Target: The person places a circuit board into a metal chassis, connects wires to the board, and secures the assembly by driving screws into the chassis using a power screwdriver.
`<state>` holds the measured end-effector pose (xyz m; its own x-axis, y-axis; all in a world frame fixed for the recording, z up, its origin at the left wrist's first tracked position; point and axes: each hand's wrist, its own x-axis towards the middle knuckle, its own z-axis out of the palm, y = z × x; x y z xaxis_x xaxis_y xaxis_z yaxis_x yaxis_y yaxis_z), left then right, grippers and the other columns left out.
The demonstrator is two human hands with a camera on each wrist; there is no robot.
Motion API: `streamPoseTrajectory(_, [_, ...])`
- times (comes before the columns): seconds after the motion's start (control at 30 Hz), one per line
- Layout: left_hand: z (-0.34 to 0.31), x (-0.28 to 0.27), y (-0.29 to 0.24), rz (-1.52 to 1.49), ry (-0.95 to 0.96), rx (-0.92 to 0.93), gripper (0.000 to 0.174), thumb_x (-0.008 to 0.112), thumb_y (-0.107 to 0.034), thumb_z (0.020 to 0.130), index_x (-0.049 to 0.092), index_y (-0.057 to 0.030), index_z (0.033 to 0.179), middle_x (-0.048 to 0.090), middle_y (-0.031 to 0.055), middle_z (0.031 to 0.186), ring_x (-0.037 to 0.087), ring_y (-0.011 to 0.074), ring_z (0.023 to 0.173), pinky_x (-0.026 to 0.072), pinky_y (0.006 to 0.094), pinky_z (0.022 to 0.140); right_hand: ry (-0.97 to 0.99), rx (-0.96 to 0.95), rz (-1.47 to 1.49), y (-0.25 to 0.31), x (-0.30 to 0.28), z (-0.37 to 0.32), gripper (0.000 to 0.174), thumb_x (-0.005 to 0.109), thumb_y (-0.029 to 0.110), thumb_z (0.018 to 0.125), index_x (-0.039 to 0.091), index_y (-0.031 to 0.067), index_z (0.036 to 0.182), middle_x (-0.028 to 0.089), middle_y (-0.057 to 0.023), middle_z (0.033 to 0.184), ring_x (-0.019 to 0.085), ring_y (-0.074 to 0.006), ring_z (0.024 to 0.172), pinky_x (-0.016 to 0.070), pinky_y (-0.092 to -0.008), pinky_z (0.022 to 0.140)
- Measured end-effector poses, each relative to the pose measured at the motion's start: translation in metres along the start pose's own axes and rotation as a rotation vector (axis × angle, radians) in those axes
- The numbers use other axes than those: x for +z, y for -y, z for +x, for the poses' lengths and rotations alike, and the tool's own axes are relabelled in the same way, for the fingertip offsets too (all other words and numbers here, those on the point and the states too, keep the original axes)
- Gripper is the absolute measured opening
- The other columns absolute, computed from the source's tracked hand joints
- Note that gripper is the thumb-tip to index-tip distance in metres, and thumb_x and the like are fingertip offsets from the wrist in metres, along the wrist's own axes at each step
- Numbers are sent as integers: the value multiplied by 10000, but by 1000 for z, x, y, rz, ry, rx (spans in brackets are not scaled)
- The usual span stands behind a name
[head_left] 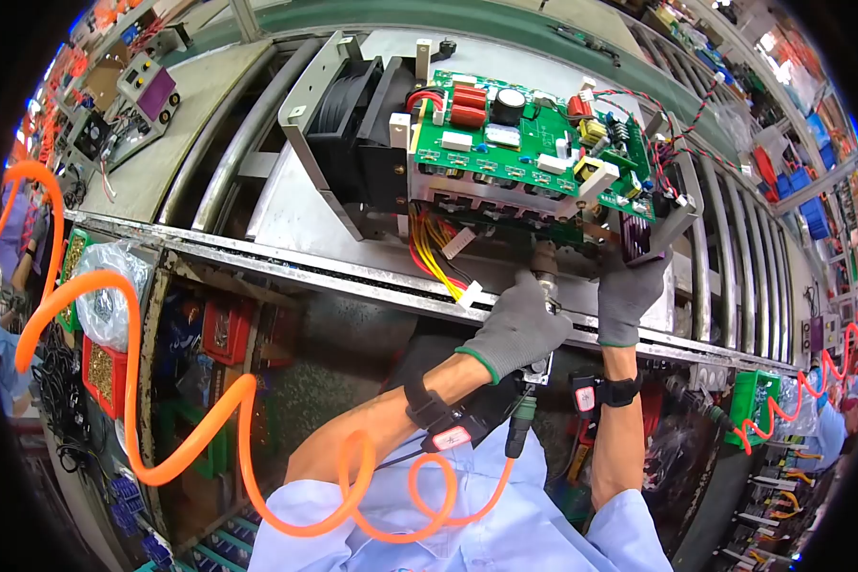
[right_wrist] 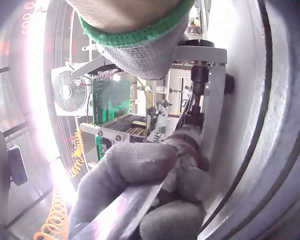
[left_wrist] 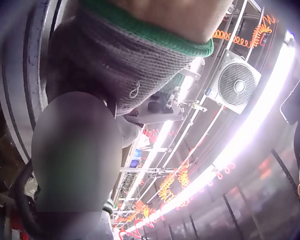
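Green circuit board (head_left: 534, 170) raised over metal plate (head_left: 274, 212), left hand (head_left: 519, 329) gripping metal-bodied tool (head_left: 545, 262) at its near side, right hand (head_left: 629, 296) by its right end, fingers' grip unclear; tilting the tool could make it slip, scuffing board or snagging loose wires (head_left: 432, 259).

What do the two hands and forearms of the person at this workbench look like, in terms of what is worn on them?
The left hand and right hand wear grey knitted gloves with green cuff edging. Each wrist has a black strap carrying a dark device with a white label bearing red marks. The light blue sleeves are short.
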<state>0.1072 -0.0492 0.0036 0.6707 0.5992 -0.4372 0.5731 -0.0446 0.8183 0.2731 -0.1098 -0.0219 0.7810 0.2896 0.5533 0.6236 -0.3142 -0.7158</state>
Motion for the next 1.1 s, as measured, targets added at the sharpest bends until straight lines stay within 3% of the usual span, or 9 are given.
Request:
streamPoseTrajectory(0.13, [0,1,2,0,-18,33,639,694,-250,761,414,150,1173,632,346,1054,668,451,1034,538,457,894,25,-45,-55,-2,-4,1,625,827,237,742,515,17,1237,699,-177,967,703,-348,879,531,-428,748])
streamPoseTrajectory(0.27, [1,-1,7,6,-56,96,657,736,-321,749,460,124,1147,649,315,1021,685,418,1000,538,451,849,341,-307,55,-11,-37,11,614,781,151,765,481,4,1281,695,-143,966,709,-285,864,553,-375,737])
streamPoseTrajectory(0.4, [-7,-14,0,75,-98,75,665,749,-313,736,434,97,1155,662,340,1009,674,481,957,535,492,864,402,-106,77,-27,-84,27,441,632,159,909,583,-20,1309,659,-109,994,641,-176,855,538,-328,812])
streamPoseTrajectory(0.53, [-23,-22,1,122,-95,103,747,764,-355,757,384,74,1236,665,303,1023,673,462,978,532,505,858,598,-62,-297,-60,-95,12,242,674,183,874,725,55,1073,679,-152,911,665,-294,785,525,-398,733])
streamPoseTrajectory(0.63, [-36,-22,14,130,-69,98,686,783,-341,742,447,33,1209,625,206,971,661,329,885,531,432,767,538,-110,-198,-77,-89,5,162,655,132,869,726,32,975,681,-188,913,667,-374,847,528,-422,771])
streamPoseTrajectory(0.77, [-29,-10,59,-150,59,221,570,783,-182,793,434,13,1200,583,107,905,651,187,667,535,331,563,513,-151,-255,-62,-89,-2,137,653,108,866,725,17,939,685,-193,880,670,-373,841,533,-419,780])
streamPoseTrajectory(0.83, [-42,-15,44,-240,137,112,559,777,-157,804,423,9,1204,582,95,863,637,174,594,530,320,510,505,-170,-212,-58,-87,-4,140,657,96,860,728,11,946,693,-196,880,679,-366,831,539,-412,772])
streamPoseTrajectory(0.97, [-59,-23,26,-397,256,6,572,778,-151,805,411,3,1215,581,78,800,641,174,566,531,314,486,646,483,436,-11,-87,-25,198,666,136,945,712,-45,1012,700,-60,825,631,-82,666,540,-246,607])
streamPoseTrajectory(1.1, [-63,-22,23,-472,286,20,599,784,-162,799,410,4,1236,585,84,801,645,175,577,538,314,493,534,563,489,4,-74,-40,209,658,153,960,702,-42,1021,684,-45,824,622,-75,649,535,-223,565])
